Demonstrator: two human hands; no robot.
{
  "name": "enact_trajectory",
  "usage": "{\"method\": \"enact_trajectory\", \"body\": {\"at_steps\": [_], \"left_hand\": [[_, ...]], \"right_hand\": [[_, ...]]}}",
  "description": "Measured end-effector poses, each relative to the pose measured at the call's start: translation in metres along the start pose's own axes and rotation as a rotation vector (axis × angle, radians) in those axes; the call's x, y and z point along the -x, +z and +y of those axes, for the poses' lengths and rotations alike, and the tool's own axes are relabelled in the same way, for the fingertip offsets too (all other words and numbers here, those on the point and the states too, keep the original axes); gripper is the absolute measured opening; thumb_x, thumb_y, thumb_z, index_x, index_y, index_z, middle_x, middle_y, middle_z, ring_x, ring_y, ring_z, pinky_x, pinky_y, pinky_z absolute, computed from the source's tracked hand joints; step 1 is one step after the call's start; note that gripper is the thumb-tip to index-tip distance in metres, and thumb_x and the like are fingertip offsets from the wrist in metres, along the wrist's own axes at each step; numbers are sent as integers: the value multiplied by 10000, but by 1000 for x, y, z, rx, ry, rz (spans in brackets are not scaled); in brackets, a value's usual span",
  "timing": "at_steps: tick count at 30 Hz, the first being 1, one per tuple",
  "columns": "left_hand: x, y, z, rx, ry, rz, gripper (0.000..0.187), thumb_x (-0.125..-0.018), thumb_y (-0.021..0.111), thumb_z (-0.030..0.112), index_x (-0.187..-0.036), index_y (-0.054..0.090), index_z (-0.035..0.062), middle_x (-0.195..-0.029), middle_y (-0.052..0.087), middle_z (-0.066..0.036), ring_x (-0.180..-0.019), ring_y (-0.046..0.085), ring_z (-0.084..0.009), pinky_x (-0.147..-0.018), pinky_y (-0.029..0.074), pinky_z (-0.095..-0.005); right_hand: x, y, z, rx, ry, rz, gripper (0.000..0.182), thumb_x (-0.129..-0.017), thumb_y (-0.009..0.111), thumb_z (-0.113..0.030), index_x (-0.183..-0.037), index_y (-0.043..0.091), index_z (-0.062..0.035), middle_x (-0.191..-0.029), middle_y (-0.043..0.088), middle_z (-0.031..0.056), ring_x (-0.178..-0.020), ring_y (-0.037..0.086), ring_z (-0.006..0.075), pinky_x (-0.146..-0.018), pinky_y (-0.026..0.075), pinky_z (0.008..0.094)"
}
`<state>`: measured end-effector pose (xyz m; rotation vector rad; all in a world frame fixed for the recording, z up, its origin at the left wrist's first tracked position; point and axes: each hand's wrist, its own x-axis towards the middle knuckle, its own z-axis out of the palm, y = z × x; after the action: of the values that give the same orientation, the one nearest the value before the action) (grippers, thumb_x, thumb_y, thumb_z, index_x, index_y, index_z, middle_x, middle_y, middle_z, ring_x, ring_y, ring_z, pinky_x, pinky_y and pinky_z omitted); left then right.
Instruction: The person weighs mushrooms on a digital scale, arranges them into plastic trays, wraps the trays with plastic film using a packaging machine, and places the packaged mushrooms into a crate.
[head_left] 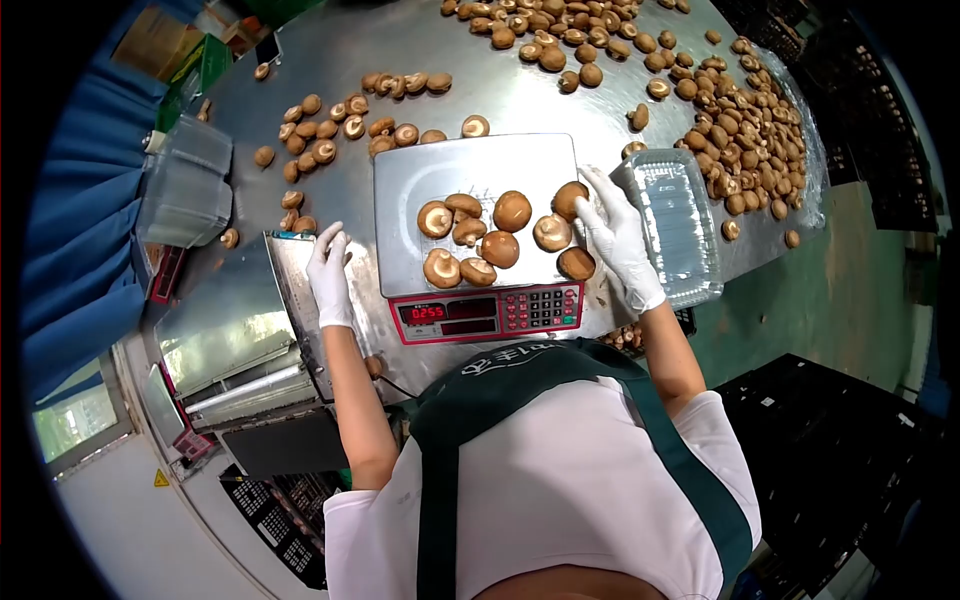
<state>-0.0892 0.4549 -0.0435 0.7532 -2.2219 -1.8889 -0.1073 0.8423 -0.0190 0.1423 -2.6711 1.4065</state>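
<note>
A digital scale with a flat metal pan stands before me, its red display reading 0.255. Several brown mushrooms lie on the pan, some cap up like this one and others stem up like this one. My right hand, in a white glove, is at the pan's right edge, fingers extended and apart. Its fingertips are against or right beside a mushroom; contact is hard to tell. My left hand, also gloved, hovers left of the scale with loosely bent fingers and nothing in it.
Clear plastic trays are stacked right of the scale; more trays stand at the left. A large mushroom pile covers the table's right side, another the far side. Loose mushrooms lie left. Black crates stand lower right.
</note>
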Motion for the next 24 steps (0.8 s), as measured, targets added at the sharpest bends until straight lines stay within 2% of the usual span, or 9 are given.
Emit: {"method": "enact_trajectory", "body": {"at_steps": [4,7,8,13,14,17,19,20,24], "left_hand": [[-32,0,-2,-50,16,19,303,-872,602,179,-1131,605,20,-1059,603,-73,-955,568,-165,-848,450,-291],[-62,10,-3,-198,132,-3,305,-857,607,162,-1118,608,2,-1069,616,-93,-976,572,-177,-861,445,-289],[-72,15,-3,-255,149,2,311,-842,614,154,-1108,609,-8,-1061,625,-118,-995,577,-190,-870,441,-287],[-127,49,-13,-630,358,-73,428,-790,639,263,-1172,586,77,-1173,563,-176,-1018,571,-303,-901,439,-355],[-135,57,-8,-666,301,-119,455,-786,639,256,-1205,564,98,-1184,554,-179,-1043,554,-325,-913,433,-367],[-166,78,-12,-671,243,-198,483,-777,651,266,-1218,552,98,-1128,604,-188,-1039,581,-316,-907,439,-364],[-182,86,-21,-879,259,-163,488,-768,665,281,-1205,563,89,-1085,625,-198,-1017,599,-313,-898,445,-361],[-190,88,-30,-796,262,-157,495,-748,686,317,-1170,589,77,-1079,628,-200,-1009,604,-318,-887,453,-361],[-181,80,-20,-657,231,-96,445,-667,770,262,-1039,659,44,-911,679,-119,-824,645,-206,-785,498,-310]], "right_hand": [[-3,-11,-4,-59,49,48,387,-888,573,-178,-1251,530,-51,-1208,572,125,-1089,545,202,-938,420,311],[-7,-13,-4,-87,73,104,347,-885,573,-132,-1217,549,-32,-1147,606,125,-1067,571,190,-916,440,298],[-8,-13,-3,-117,118,113,334,-858,600,-150,-1180,582,-61,-1120,609,153,-987,596,225,-868,457,306],[-9,-16,-4,-53,113,126,310,-851,601,-132,-1153,601,-61,-1035,641,133,-910,616,199,-819,481,296],[-9,-17,-5,-54,130,119,311,-851,602,-131,-1154,600,-62,-1034,641,132,-918,617,202,-824,480,295],[-9,-19,-8,-68,167,117,297,-851,602,-124,-1141,606,-59,-1033,642,128,-939,624,206,-837,481,295],[-8,-22,-11,-50,159,125,275,-852,601,-117,-1119,615,-57,-1036,641,129,-942,630,207,-834,485,297],[-8,-22,-6,-15,121,145,257,-850,601,-110,-1100,623,-55,-1035,642,133,-933,635,211,-829,489,300],[-4,-25,-7,-47,137,170,244,-842,606,-94,-1081,631,-54,-1037,645,129,-929,640,217,-834,488,294]]}}
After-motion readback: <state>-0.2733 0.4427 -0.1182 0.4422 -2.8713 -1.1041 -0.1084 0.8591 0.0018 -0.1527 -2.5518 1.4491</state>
